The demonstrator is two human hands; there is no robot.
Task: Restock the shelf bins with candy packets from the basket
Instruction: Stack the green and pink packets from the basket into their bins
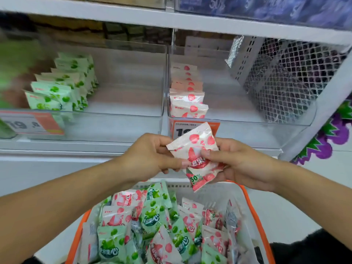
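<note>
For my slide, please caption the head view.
Both hands hold a pink-and-white candy packet between orange-rimmed basket and clear plastic shelf bins.

Pink candy packet (194, 149) tilted above basket (253, 206)

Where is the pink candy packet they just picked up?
In the head view, the pink packet is held mid-frame between the left hand and right hand, above the basket and below the clear bin of pink packets.
</note>
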